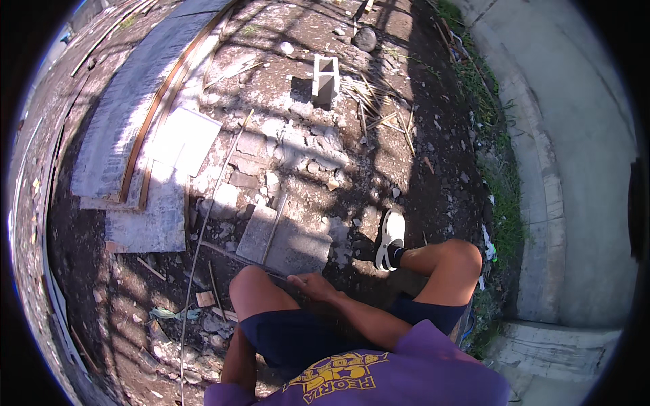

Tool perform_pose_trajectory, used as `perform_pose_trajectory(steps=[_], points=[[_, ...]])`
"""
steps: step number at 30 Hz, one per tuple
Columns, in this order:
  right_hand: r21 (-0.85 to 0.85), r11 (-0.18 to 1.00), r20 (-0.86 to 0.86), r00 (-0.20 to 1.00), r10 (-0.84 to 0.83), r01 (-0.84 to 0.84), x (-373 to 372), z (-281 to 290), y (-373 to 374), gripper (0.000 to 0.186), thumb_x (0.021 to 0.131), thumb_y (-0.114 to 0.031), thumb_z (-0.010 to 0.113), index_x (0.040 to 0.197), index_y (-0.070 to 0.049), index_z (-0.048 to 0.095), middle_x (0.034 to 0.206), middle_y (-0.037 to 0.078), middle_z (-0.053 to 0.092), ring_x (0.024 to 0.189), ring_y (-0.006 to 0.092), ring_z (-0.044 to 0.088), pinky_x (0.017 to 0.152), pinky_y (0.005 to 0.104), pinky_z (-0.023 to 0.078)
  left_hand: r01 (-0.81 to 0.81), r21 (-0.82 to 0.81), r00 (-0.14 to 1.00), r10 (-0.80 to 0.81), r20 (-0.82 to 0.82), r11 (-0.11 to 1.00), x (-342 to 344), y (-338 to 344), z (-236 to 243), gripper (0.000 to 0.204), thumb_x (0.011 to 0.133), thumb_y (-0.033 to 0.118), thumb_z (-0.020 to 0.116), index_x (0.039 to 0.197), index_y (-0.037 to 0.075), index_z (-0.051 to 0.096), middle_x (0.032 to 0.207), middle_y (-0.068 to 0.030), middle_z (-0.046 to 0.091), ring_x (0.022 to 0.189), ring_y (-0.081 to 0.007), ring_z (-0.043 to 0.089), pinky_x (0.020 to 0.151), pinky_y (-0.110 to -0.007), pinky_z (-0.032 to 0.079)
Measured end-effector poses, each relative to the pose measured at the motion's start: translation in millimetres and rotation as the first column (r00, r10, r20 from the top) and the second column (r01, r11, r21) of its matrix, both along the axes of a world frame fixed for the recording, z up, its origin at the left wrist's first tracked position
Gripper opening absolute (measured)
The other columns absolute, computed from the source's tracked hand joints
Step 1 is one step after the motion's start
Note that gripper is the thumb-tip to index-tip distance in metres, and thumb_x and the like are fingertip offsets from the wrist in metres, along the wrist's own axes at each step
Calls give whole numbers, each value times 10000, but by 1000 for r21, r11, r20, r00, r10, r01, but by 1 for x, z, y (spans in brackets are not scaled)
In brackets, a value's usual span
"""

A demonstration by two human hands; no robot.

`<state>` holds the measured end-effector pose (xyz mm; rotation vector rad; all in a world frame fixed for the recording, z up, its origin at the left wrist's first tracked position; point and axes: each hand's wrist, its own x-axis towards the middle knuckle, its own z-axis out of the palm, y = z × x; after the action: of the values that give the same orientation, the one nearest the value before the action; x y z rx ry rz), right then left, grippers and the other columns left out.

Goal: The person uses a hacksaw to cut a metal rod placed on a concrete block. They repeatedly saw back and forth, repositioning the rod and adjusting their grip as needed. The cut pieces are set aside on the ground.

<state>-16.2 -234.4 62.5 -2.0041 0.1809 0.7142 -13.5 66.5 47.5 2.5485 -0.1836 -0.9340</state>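
My right hand (308, 284) is closed on what looks like the end of a thin rod (223, 252) lying low beside my left knee. Just beyond it sit grey concrete slabs (298, 247), with a narrow strip across them. My left forearm (240, 355) reaches down beside my left thigh, its hand hidden behind the leg. A long thin pole (220, 186) lies on the dirt to my left. My white shoe (391, 240) rests on the ground to the right.
Stacked long boards (122, 149) and a white panel (183, 139) lie at left. Ahead stand a hollow concrete block (325, 91) and a pile of sticks (379, 111) among rubble. A weedy strip (501, 216) and concrete channel (582, 203) run along the right.
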Motion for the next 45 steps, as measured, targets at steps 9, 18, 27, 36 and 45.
perform_pose_trajectory(steps=[9,18,27,36,45], points=[[62,997,72,997,-39,34,-3,-20,0,661,1073,-585,499,933,36,678,673,162,538,700,186,522,706,421,482,-414,197,897,435,-80,889,-143,70,-32,325,904,397,652,1009,104,747,994,-184,757,965,-380,741,781,-524,583],[-82,995,199,977,78,-63,-10,-5,9,636,1085,-545,497,873,42,621,682,228,515,631,324,475,654,462,440,-616,165,783,621,29,770,-163,70,-75,329,903,406,650,1018,115,752,1018,-181,762,983,-375,742,795,-527,582],[-148,985,265,956,125,-88,-6,13,17,605,1097,-516,488,940,43,656,718,256,559,646,377,490,673,476,452,-720,120,694,710,122,683,-165,71,-97,329,900,416,641,1011,131,764,1028,-179,766,986,-370,742,796,-527,577],[-147,983,219,966,136,-105,-7,13,15,610,1096,-519,500,923,49,639,716,215,536,682,271,453,699,445,465,-803,103,588,752,298,587,-173,62,-101,344,905,418,616,1085,178,784,929,-166,767,876,-392,744,731,-530,563],[-133,990,204,976,80,-53,-7,27,23,655,1089,-549,495,885,60,625,693,198,509,677,264,465,693,441,460,-818,127,566,748,347,561,-175,51,-101,310,918,336,630,976,44,719,809,-184,727,785,-421,729,691,-518,579]])
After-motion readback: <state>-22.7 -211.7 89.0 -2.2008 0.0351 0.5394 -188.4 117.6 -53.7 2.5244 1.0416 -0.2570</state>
